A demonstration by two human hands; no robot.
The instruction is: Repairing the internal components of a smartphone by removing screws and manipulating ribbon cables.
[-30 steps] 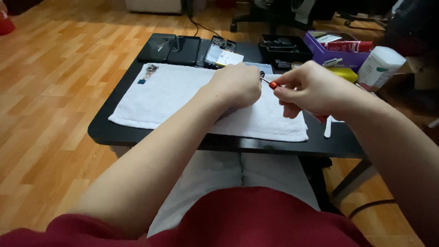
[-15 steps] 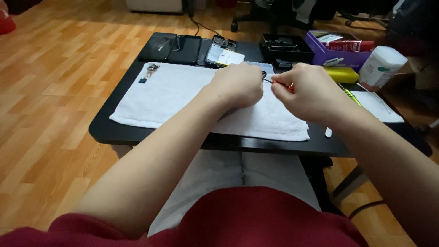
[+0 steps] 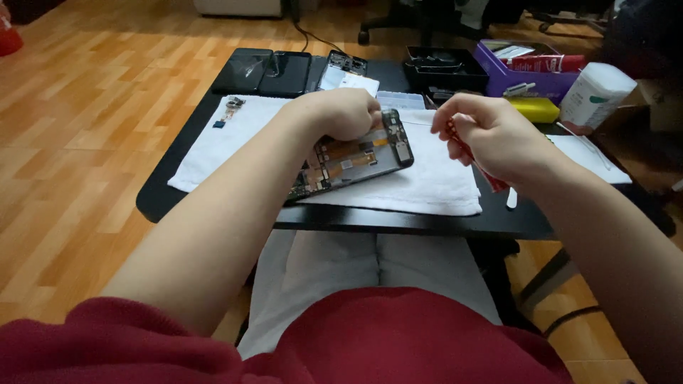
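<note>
I see a low black table (image 3: pixel 213 206) on a wooden floor (image 3: pixel 85 142), and most of its middle is covered by a white towel (image 3: pixel 427 185) that reaches from the left edge toward the right. On the towel, near the front edge, lies an opened phone (image 3: pixel 356 160) with its back off and its circuit parts showing, tilted so one end points to the far right. My left hand (image 3: pixel 341 114) rests on the far end of the phone, curled into a loose fist that presses down on it. My right hand (image 3: pixel 491 135) hovers just beside the phone's right end, fingers pinched around a thin red-handled tool (image 3: pixel 491 174) whose shaft runs down toward the front right edge; I cannot tell what its tip looks like. Along the far edge lie two dark phones (image 3: pixel 270 71) side by side, then a black tray (image 3: pixel 445 67) and a purple box (image 3: pixel 523 75) toward the far right corner. A white bottle (image 3: pixel 594 92) stands at the right edge, with a yellow case (image 3: pixel 530 109) just in front of the box. A small loose part (image 3: pixel 229 112) sits on the towel's far left corner.
</note>
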